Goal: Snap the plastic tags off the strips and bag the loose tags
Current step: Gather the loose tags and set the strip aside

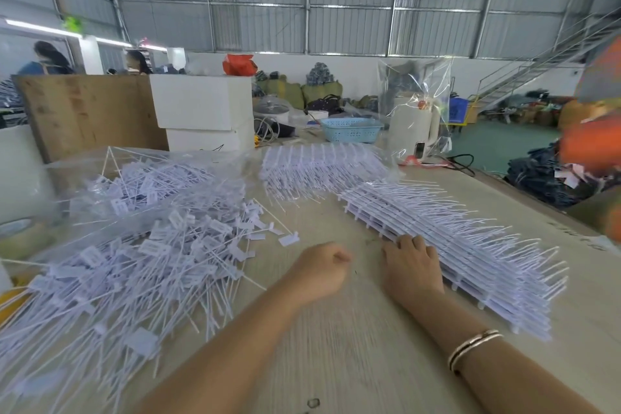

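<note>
The stack of strips (470, 245) is laid on the right half of the worktop (353, 346), its long axis running diagonally from the far middle toward the near right edge, thin tails fanned out to the right. The right hand (411, 267) is the nearer one: it is rested on the stack's left edge, fingers bent over the top strip, apparently gripping it. The left hand (321, 274) is held just left of the stack, not touching it, curled into a loose fist; nothing is seen in it.

A second stack of strips (322, 168) is placed further back, toward the far edge. Loose tags (141, 265) are heaped on the left half, well apart from the right hand. A clear bag (141, 175) with tags inside is seen at the far left.

Judged next: a strip is lifted by the right hand and brought to the left for snapping.
</note>
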Tool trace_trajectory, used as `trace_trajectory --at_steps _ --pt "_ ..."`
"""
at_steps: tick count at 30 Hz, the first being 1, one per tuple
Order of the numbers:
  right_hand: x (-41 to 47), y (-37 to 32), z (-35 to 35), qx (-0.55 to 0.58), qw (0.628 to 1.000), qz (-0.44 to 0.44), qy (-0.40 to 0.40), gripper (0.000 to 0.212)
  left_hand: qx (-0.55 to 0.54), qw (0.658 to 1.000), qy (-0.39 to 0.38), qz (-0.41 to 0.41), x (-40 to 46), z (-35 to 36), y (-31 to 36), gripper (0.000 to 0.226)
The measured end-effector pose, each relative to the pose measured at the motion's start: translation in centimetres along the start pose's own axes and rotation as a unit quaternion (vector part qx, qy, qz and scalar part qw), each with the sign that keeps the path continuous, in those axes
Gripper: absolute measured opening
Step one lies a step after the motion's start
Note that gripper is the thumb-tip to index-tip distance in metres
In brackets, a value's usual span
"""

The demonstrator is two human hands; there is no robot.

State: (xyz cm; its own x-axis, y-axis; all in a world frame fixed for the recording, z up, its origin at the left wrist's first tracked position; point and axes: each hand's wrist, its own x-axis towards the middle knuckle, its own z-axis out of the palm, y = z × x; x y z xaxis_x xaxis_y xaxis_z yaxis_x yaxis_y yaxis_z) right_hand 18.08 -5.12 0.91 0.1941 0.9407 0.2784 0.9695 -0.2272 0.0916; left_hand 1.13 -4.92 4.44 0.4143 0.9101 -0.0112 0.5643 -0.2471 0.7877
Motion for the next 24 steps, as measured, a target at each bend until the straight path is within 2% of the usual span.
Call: trace_trajectory --at_steps 1,2,3,5,7,11,19,21,24 --pt "-0.2 0.0 0.0 0.013 1.000 0.000 0.002 0.033 -0.186 0.980 -0.044 -0.054 0.5 0.9 1.3 0.027" --pt "-0.3 -0.1 0.0 0.035 0.999 0.002 0.005 0.037 -0.326 0.938 -0.071 -0.096 1.3 1.9 2.2 0.024" --pt "-0.4 0.0 -0.1 0.070 0.997 0.007 0.009 0.043 -0.408 0.902 -0.073 -0.123 2.1 2.8 2.9 0.019" --pt "-0.4 0.2 -0.5 0.158 0.987 0.020 0.019 0.050 -0.472 0.866 -0.037 -0.163 4.0 4.3 3.6 0.013" --pt "-0.4 0.3 -0.8 0.219 0.975 0.020 0.025 0.051 -0.487 0.854 0.004 -0.182 5.6 5.3 3.7 0.020" --pt "-0.1 0.2 -0.9 0.286 0.957 0.013 0.040 0.047 -0.474 0.857 0.026 -0.200 7.7 6.1 3.9 0.028" --pt "0.1 -0.1 -1.1 0.403 0.913 0.036 0.045 0.043 -0.353 0.908 0.000 -0.224 9.9 5.7 3.8 0.035" --pt "0.3 0.4 -1.0 0.366 0.928 0.046 0.059 0.040 -0.338 0.910 -0.022 -0.238 9.9 5.7 4.1 0.034" --pt "0.5 0.7 -0.6 0.175 0.983 0.026 0.053 0.033 -0.318 0.917 -0.038 -0.237 10.4 6.1 4.6 0.024"
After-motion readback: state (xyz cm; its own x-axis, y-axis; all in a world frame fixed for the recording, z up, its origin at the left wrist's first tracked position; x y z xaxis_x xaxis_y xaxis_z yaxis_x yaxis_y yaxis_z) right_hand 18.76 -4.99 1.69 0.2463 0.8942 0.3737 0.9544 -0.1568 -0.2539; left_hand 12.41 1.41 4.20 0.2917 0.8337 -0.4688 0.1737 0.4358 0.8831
